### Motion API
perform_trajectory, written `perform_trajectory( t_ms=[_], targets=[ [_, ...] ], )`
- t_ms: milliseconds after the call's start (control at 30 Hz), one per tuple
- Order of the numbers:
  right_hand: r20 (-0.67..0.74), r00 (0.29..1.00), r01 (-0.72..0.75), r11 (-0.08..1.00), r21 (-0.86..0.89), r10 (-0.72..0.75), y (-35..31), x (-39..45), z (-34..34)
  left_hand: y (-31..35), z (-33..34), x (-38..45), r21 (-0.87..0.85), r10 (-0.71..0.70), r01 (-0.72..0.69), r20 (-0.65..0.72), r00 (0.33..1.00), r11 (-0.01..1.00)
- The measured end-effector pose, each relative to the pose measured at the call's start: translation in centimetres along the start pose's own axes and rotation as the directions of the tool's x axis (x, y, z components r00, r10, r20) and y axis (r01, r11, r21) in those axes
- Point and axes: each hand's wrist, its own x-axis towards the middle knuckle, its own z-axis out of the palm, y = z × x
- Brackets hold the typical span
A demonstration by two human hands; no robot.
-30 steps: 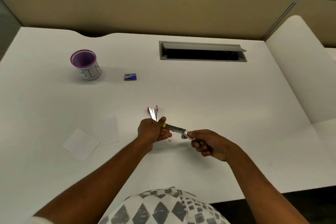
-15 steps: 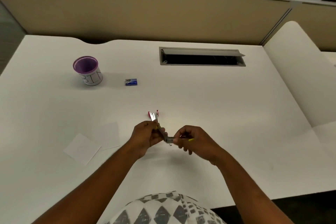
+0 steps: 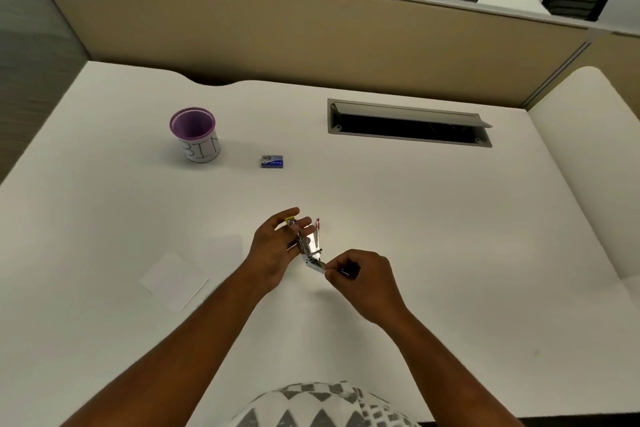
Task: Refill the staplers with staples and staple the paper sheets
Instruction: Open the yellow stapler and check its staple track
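My left hand (image 3: 273, 250) holds a small yellow stapler (image 3: 302, 242) just above the desk. Its yellow tip points away from me and its metal body runs down toward my right hand. My right hand (image 3: 362, 279) pinches the stapler's near metal end with thumb and fingertips. A red stapler (image 3: 317, 230) lies hinged open on the desk right behind the hands. A blue staple box (image 3: 272, 161) sits farther back. Two white paper sheets (image 3: 173, 279) lie to the left of my left arm.
A purple cup marked BIN (image 3: 195, 133) stands at the back left. A grey cable slot (image 3: 408, 128) is sunk into the white desk (image 3: 450, 218) at the back right. A beige partition closes the far edge.
The yellow stapler has swung from lying sideways between my hands to pointing away from me. My right hand has shifted to its near metal end. My head has tilted up.
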Motion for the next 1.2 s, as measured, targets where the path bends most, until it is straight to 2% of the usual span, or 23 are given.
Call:
perform_trajectory(
  t_ms=[200, 333, 433, 500, 533, 600, 700, 800, 867, 1033, 1200],
  targets=[
    [-0.128, 0.991, 0.007, 0.985, -0.174, -0.029, -0.6, 1.2, 1.2, 1.1, 0.4, 1.8, -0.24, -0.038, 0.029, -0.033, 0.999, 0.97],
    [-0.231, 0.968, 0.031, 0.956, -0.292, -0.102, -0.6, 3.1, 0.4, 1.6, 1.8, 3.5, -0.253, -0.046, 0.034, -0.041, 0.998, 0.967],
    [-0.253, 0.953, 0.088, 0.954, -0.287, -0.164, 0.0, 5.2, -0.8, 2.4, 3.0, 5.1, -0.141, -0.03, 0.016, -0.1, 0.995, 0.99],
    [-0.295, 0.941, 0.078, 0.953, -0.292, -0.167, 0.6, 6.7, -1.4, 2.8, 3.2, 5.9, 0.094, 0.046, -0.034, -0.137, 0.989, 0.995],
    [-0.317, 0.936, 0.057, 0.956, -0.287, -0.151, 0.9, 7.5, -1.7, 2.8, 3.1, 6.2, 0.254, 0.107, -0.07, -0.133, 0.985, 0.965],
    [-0.34, 0.933, 0.02, 0.964, -0.266, -0.114, 1.6, 8.9, -2.0, 2.5, 2.1, 6.3, 0.555, 0.238, -0.157, -0.077, 0.968, 0.817],
    [-0.303, 0.951, -0.011, 0.966, -0.257, -0.07, 2.2, 10.5, -1.7, 0.9, -0.6, 5.7, 0.844, 0.374, -0.259, 0.076, 0.924, 0.47],
    [-0.273, 0.96, -0.034, 0.948, -0.315, -0.057, 2.5, 11.5, -1.1, -0.9, -3.6, 5.0, 0.958, 0.354, -0.238, 0.169, 0.92, 0.159],
    [-0.271, 0.961, -0.046, 0.931, -0.363, -0.058, 2.5, 12.0, -0.6, -1.9, -5.3, 4.3, 0.969, 0.364, -0.248, 0.224, 0.904, 0.019],
    [-0.257, 0.964, -0.034, 0.926, -0.375, -0.068, 2.9, 11.9, 0.4, -3.8, -7.6, 2.6, 0.945, 0.344, -0.272, 0.321, 0.883, -0.181],
    [-0.206, 0.973, 0.001, 0.895, -0.446, -0.103, 3.7, 11.4, 0.3, -5.1, -8.8, 0.9, 0.939, 0.3, -0.259, 0.32, 0.898, -0.227]
  ],
)
